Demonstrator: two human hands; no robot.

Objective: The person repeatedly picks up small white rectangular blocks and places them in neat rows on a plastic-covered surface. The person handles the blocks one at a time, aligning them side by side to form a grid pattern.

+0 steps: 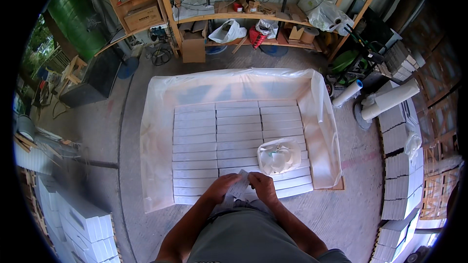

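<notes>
Between my left hand (223,186) and my right hand (263,185) is a small pale paper slip (238,188) with faint print. My left fingers are closed on its left side, and my right thumb and fingers pinch its upper right edge. Below lie rows of long, flat white boxes (238,139), packed side by side in a large low crate lined with translucent plastic film (161,131). A white bag (265,166), its mouth rolled open, sits on the boxes just beyond my right hand and holds several crumpled pale paper pieces.
Stacks of white boxes stand at the lower left (92,221) and along the right (396,185). Rolls of film (348,92) lean near the crate's right side. A wooden shelf (234,15) with fans, bags and cartons lines the back.
</notes>
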